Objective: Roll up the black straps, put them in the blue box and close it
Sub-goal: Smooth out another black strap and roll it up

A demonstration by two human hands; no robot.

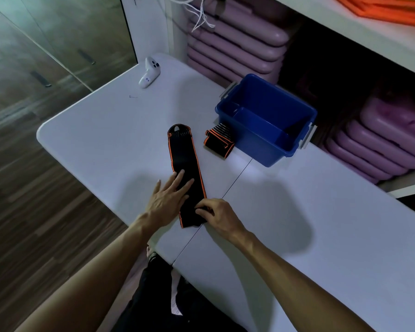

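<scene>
Two hands on flat strap (186, 168): left hand (169, 198) presses open-fingered, right hand (217, 215) pinches near end. Soft, limp fabric; start roll there.

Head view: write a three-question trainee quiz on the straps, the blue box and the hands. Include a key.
1. True or false: the blue box has its lid on.
2. Which hand lies flat on the long black strap? A) left hand B) right hand
3. Where is the folded black strap now?

Key:
1. False. The box stands open, its inside showing, and no lid is in view.
2. A. The left hand presses with straight fingers; the right hand pinches the strap's near end.
3. On the white table, right beside the box's near wall, not inside it.
</scene>
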